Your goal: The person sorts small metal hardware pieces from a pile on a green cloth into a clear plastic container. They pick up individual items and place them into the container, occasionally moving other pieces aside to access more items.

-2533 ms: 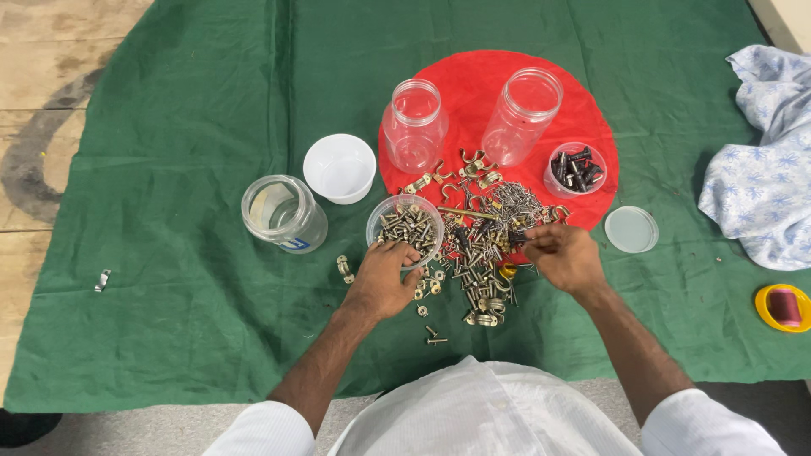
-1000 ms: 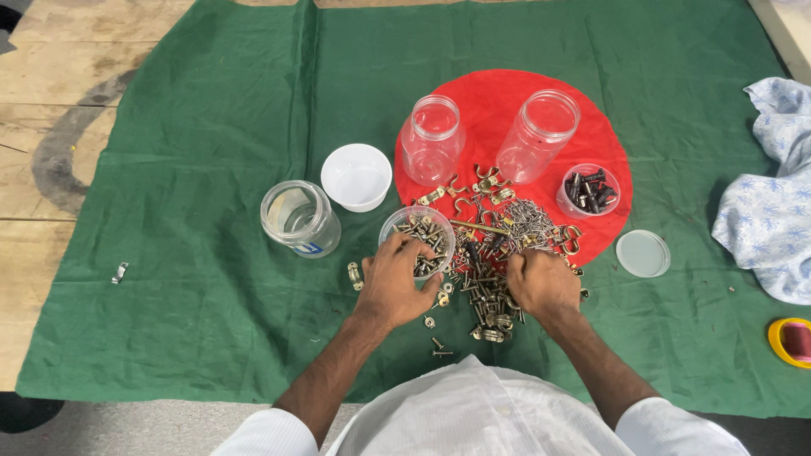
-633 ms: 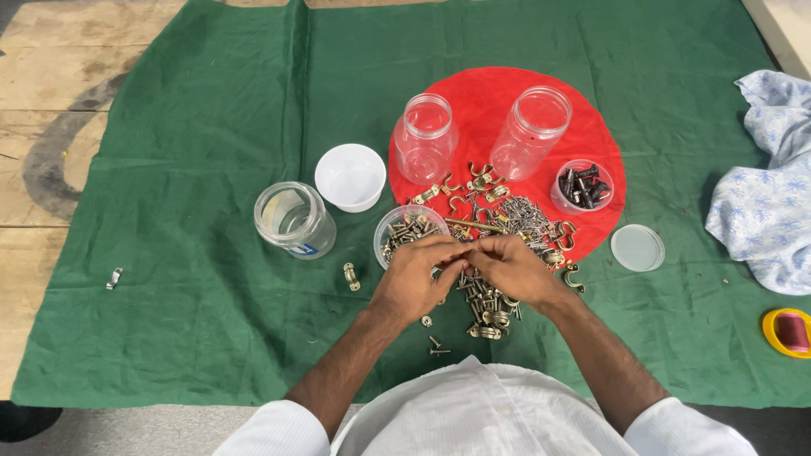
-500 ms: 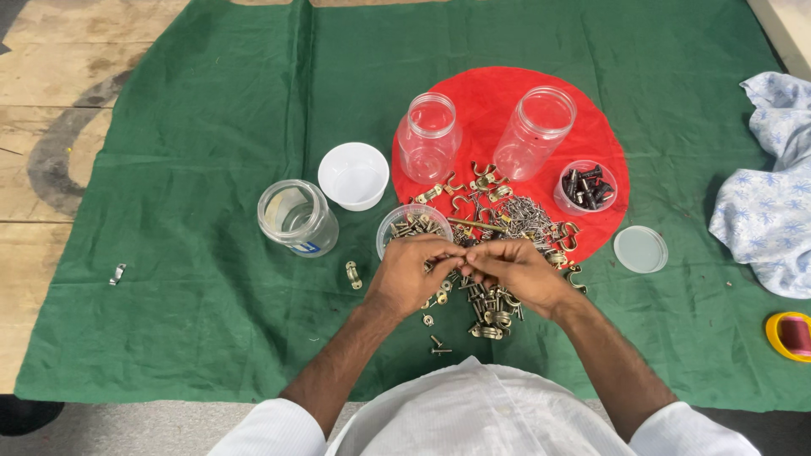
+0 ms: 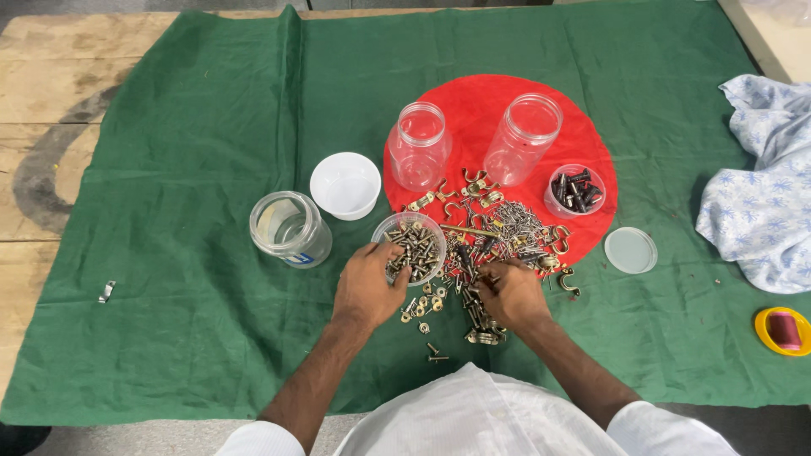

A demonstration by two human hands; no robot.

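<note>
Left hand [image 5: 367, 283] sits at the near rim of a small clear cup of brass screws [image 5: 411, 247], fingers [image 5: 395, 272] curled over the rim and touching screws inside; can't tell if they pinch one. Right hand [image 5: 509, 291] rests palm down on the near edge of the loose hardware pile [image 5: 498, 232], fingers bent together into the pile; whether they grip a piece is hidden.

The pile of nails, hooks and screws lies mid-bench, half on the red circle [image 5: 490, 101] and half on the green cloth [image 5: 186, 169] that covers most of the wooden bench [image 5: 51, 84]. A few stray screws [image 5: 435, 353] lie on the cloth between the hands, toward the near edge.

On the red circle, far side: two empty clear jars [image 5: 420, 145] standing upright, well apart from the hands. At the circle's right edge, a small cup of dark screws [image 5: 574, 191]. Just off it to the right, a clear lid [image 5: 630, 250] flat on the cloth.

Left of the screw cup: a white lid [image 5: 345, 185] and a clear jar with label [image 5: 290, 229], near each other.

Small metal clip [image 5: 106, 292] toward the left edge. Pale blue patterned cloth [image 5: 760, 203] at the right edge, yellow tape spool [image 5: 783, 330] near the right near corner.
</note>
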